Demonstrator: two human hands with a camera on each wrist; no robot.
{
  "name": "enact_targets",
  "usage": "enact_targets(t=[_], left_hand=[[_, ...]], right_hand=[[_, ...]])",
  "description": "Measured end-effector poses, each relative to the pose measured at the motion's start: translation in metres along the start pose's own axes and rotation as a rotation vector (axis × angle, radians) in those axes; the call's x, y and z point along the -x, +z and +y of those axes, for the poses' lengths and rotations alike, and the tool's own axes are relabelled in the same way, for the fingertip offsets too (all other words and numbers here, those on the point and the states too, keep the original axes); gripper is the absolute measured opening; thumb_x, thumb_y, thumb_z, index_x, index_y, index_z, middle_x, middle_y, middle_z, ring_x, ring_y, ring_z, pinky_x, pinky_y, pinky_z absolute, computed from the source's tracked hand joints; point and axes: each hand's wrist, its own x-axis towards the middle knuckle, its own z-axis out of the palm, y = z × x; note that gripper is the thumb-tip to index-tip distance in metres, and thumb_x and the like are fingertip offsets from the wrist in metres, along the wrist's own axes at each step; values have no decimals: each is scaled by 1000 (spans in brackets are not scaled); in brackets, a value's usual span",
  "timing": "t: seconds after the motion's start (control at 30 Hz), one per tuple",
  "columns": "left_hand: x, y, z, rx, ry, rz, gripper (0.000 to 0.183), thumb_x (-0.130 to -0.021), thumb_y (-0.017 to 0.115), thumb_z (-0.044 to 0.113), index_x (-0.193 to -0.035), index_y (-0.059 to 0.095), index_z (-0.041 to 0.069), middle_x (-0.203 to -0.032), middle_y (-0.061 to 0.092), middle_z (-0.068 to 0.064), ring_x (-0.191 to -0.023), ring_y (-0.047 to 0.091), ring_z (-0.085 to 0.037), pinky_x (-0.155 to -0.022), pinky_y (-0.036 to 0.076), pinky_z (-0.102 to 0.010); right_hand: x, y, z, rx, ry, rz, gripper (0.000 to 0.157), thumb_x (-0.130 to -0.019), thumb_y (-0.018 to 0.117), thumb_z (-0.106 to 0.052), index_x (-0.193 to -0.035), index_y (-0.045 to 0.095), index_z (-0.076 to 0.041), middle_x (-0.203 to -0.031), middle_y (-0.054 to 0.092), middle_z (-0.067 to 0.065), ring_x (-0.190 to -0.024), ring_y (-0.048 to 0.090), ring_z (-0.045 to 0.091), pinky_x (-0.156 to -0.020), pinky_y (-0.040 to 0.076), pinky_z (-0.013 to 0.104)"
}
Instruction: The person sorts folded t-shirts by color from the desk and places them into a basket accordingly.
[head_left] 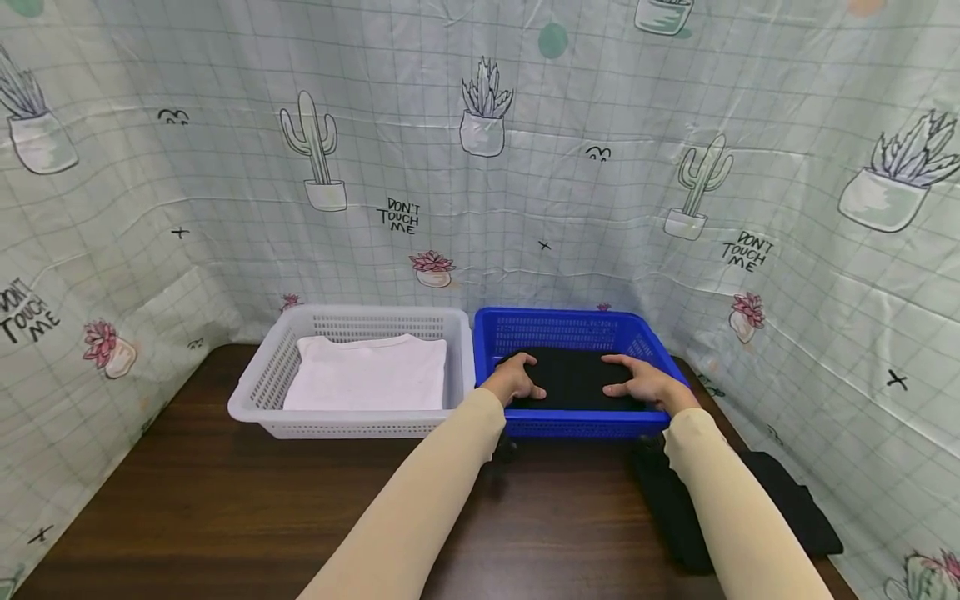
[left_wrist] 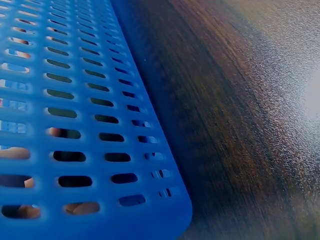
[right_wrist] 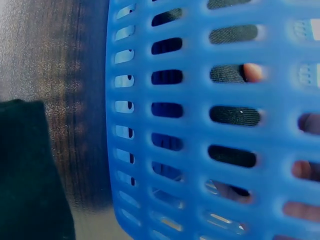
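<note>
A folded black garment [head_left: 572, 379] lies inside the blue basket [head_left: 558, 318]. My left hand [head_left: 512, 377] rests at its left end, thumb and index finger spread apart. At the right end is my right hand [head_left: 643, 383], its thumb and index finger likewise spread over the black cloth. The other fingers are mostly hidden. Through the slots of the blue basket wall [right_wrist: 195, 130] in the right wrist view, black ribbed cloth [right_wrist: 234, 116] and a fingertip [right_wrist: 253, 72] show. The left wrist view is mostly filled by the blue basket wall [left_wrist: 82, 120].
Left of the blue basket stands a white basket [head_left: 348, 423] with a folded white shirt [head_left: 367, 375]. More black cloth [head_left: 795, 504] lies on the brown wooden table [head_left: 225, 508] at right, partly under my right sleeve. A patterned curtain [head_left: 480, 208] encloses the back and sides.
</note>
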Motion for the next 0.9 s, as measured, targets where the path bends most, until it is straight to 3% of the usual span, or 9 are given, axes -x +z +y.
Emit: enact_targets(t=[0.4,0.57,0.77,0.9], left_hand=[[1,0,1,-8,10,-41,71,-95,82,14,-157,48,16,-160,48,-18,-135,53,-32,-109,50,-46],[1,1,2,18,10,-87,73,-97,80,14,-160,43,16,-159,49,-18,-140,53,-33,-113,48,-50],[10,-5,9,-8,16,-135,73,-101,75,20,-162,37,14,-164,41,-17,-148,44,-36,-119,40,-57],[25,-15,15,-13,69,-147,70,-104,72,20,-163,34,12,-170,32,-17,-153,37,-38,-122,34,-60]], right_hand=[[1,-6,-2,-97,78,-109,84,-104,70,-15,-169,18,-7,-169,8,35,-154,15,56,-123,22,71],[3,-4,0,-119,94,-114,83,-104,69,-17,-169,18,-7,-169,10,34,-153,18,55,-122,23,70],[8,-5,-8,-37,62,-95,78,-109,63,-29,-169,18,-6,-171,10,33,-155,15,55,-122,23,71],[23,-14,-19,6,47,-128,80,-110,60,-30,-168,14,-1,-170,7,37,-154,14,58,-120,28,71]])
